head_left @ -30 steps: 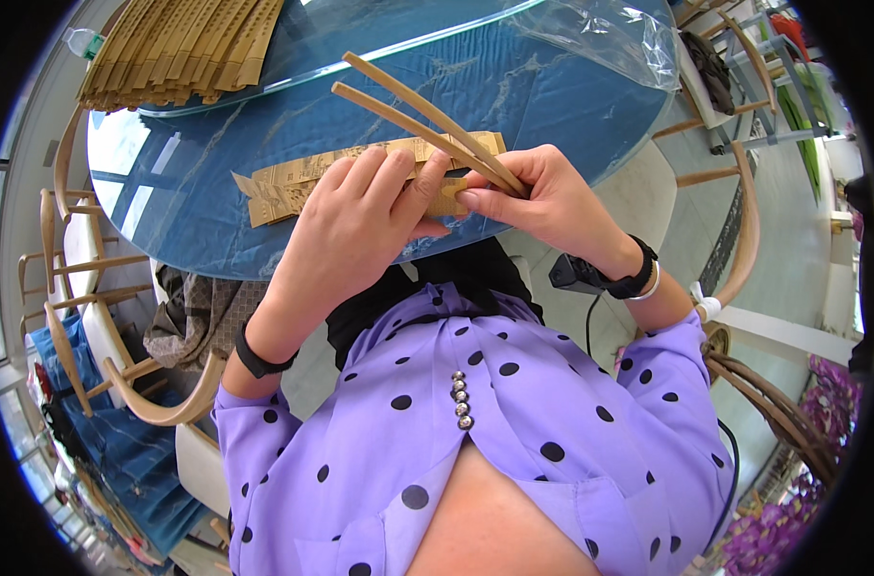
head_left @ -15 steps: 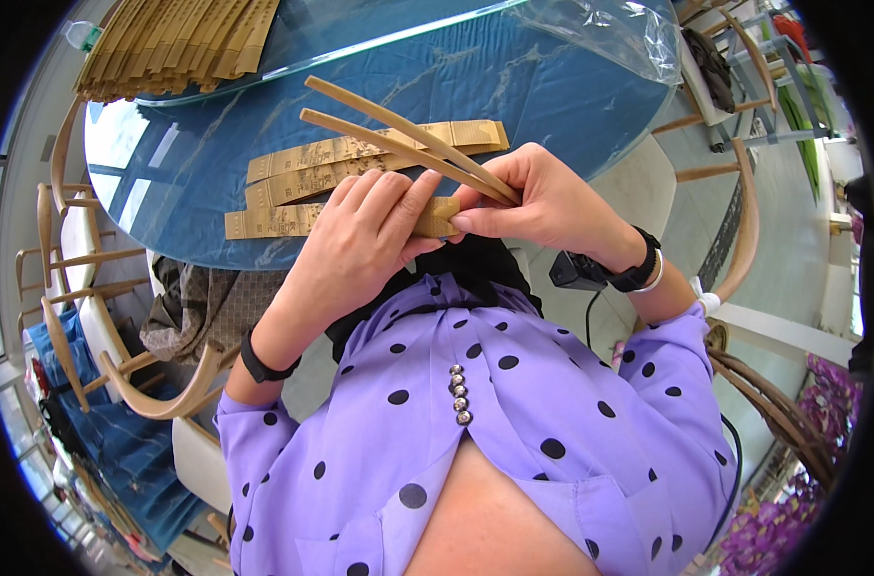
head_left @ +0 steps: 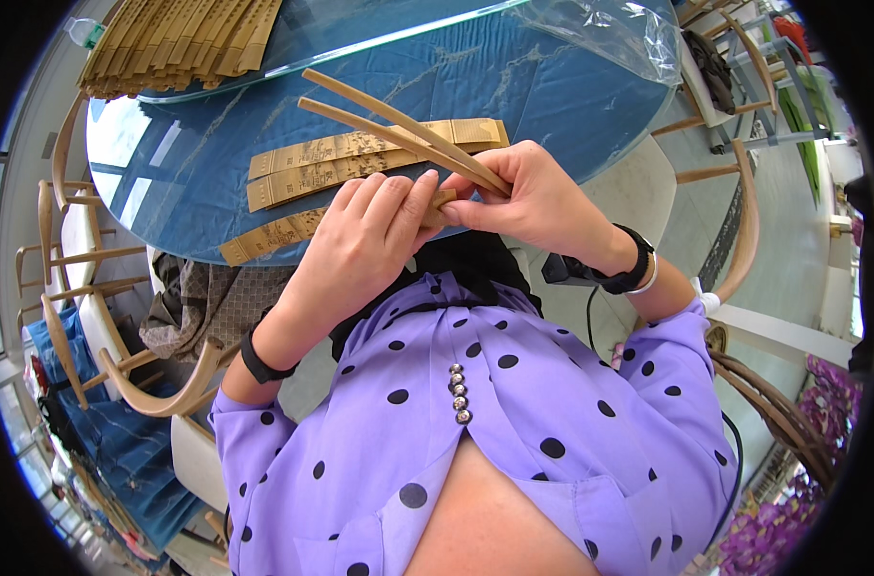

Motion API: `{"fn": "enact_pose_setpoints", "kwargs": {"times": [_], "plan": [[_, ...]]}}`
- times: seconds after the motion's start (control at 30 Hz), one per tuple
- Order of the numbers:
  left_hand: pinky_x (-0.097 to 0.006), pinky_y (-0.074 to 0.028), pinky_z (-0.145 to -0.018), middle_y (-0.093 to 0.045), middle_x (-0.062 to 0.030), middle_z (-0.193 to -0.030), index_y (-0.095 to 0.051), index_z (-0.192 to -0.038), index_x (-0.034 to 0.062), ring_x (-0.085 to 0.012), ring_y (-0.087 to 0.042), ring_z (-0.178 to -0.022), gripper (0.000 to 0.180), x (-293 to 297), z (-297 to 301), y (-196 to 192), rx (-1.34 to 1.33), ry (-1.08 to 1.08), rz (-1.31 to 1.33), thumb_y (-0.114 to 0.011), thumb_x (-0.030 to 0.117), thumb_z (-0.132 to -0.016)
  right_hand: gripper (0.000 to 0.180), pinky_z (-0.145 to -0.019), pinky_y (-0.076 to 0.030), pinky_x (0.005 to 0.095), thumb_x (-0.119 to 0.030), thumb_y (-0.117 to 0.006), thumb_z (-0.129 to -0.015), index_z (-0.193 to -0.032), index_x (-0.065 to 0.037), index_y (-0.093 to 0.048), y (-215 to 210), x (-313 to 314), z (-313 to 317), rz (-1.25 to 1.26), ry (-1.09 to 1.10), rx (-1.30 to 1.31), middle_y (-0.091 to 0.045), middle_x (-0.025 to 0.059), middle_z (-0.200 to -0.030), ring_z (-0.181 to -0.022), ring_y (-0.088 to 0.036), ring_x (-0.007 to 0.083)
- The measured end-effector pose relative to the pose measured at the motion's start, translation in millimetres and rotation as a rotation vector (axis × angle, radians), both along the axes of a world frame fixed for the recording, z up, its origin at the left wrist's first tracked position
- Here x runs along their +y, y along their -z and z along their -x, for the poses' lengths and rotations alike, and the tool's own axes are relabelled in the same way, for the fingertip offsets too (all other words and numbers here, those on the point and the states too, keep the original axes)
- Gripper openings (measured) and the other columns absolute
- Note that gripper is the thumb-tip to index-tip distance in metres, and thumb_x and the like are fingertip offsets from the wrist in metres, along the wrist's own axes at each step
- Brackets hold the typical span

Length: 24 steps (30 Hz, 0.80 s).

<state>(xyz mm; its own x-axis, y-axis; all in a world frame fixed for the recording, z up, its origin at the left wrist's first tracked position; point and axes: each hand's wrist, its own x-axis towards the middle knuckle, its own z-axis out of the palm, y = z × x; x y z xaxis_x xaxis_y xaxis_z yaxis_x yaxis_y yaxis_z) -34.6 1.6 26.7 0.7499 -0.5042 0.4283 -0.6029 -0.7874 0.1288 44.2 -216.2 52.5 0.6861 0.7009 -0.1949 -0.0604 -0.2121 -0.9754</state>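
A brown printed paper chopstick sleeve (head_left: 274, 236) runs under my left hand (head_left: 365, 228) at the table's near edge. The left fingers are closed over it, hiding its middle. At its right end, the thumb and fingertips of my right hand (head_left: 538, 197) pinch the paper. That same hand also grips a pair of wooden chopsticks (head_left: 391, 132), which slant up and left above the table. Beyond my hands lie two more flat sleeves, a farther one (head_left: 336, 147) and a nearer one (head_left: 302, 180). Whether the pinched end is open is hidden by the fingers.
A thick pile of brown sleeves (head_left: 178, 43) rests at the far left of the round blue table (head_left: 197, 206). Behind the glass edge (head_left: 360, 60), clear plastic film (head_left: 614, 38) lies at the far right. Wooden chairs (head_left: 734, 206) stand on both sides.
The sleeve under my left hand has tilted, its left end swinging a little toward me. My right hand has shifted slightly left and up with the chopsticks, covering more of the sleeve's right end.
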Motion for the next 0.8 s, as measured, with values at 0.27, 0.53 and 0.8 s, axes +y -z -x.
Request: {"fn": "enact_pose_setpoints", "kwargs": {"times": [0.27,0.53,0.8], "plan": [[-0.04,-0.052,-0.089,-0.06,-0.0119,-0.11,-0.059,-0.128,-0.0023,-0.0282,-0.062,-0.101,0.052,-7.4,1.7,-2.6,-0.006,0.006,-0.015,-0.078,0.012,-0.082,0.019,-0.059,-0.046,0.0279,-0.016,-0.075,-0.082,-0.087,0.002,-0.072,-0.8,6.3,3.7,0.102,0.02,-0.222,-0.069,0.0065,-0.072,-0.062,-0.055,0.0091],[-0.04,-0.055,-0.084,-0.065,-0.0104,-0.103,-0.064,-0.121,-0.0012,-0.0276,-0.067,-0.094,0.048,-5.2,-1.0,6.0,-0.144,-0.023,0.082,-0.081,0.006,-0.077,0.017,-0.059,-0.046,0.0285,-0.014,-0.074,-0.08,-0.085,0.002,-0.072,-4.0,5.3,6.7,0.143,0.062,-0.259,-0.069,0.0074,-0.071,-0.062,-0.058,0.0104],[-0.04,-0.055,-0.086,-0.063,-0.013,-0.103,-0.062,-0.122,-0.0078,-0.028,-0.066,-0.094,0.043,-3.7,-4.8,2.6,-0.145,0.061,0.085,-0.073,0.008,-0.084,0.017,-0.057,-0.043,0.0275,-0.014,-0.077,-0.084,-0.087,0.001,-0.072,0.9,1.3,5.7,0.151,0.083,-0.314,-0.069,0.0052,-0.071,-0.06,-0.054,0.0094]]}}
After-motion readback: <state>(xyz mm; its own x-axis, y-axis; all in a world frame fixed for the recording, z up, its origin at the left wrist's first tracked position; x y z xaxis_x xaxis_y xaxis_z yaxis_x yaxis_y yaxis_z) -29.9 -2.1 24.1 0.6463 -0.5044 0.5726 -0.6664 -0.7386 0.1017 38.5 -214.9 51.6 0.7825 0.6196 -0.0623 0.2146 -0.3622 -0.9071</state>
